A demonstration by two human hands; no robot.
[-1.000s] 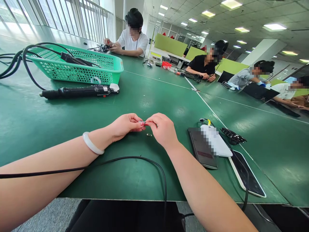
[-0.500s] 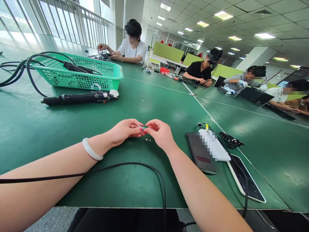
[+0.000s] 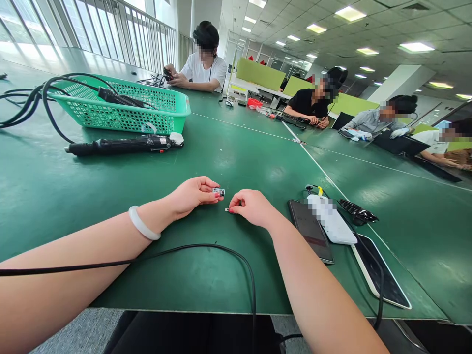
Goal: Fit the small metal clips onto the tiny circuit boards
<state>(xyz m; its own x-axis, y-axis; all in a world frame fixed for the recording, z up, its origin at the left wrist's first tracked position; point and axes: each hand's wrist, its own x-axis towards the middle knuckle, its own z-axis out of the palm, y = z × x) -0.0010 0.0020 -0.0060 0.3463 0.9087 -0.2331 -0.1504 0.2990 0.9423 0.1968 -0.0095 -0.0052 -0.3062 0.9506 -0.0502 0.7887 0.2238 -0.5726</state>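
Note:
My left hand, with a white bangle on the wrist, pinches a small grey and black part that looks like a tiny circuit board between thumb and fingers. Just right of it, my right hand is lowered to the table with thumb and fingertips closed on one end of a small flat whitish piece. That piece is partly hidden by the fingertips, and I cannot tell whether it is off the table.
A black electric screwdriver lies before a green basket holding cables. On the right are a dark phone, a white device, a white-edged tablet and a black clip. A black cable crosses my left forearm. Several people sit beyond.
My right hand has left the small board and come down to the whitish piece, closing on its end. My left hand still holds the board, now more exposed.

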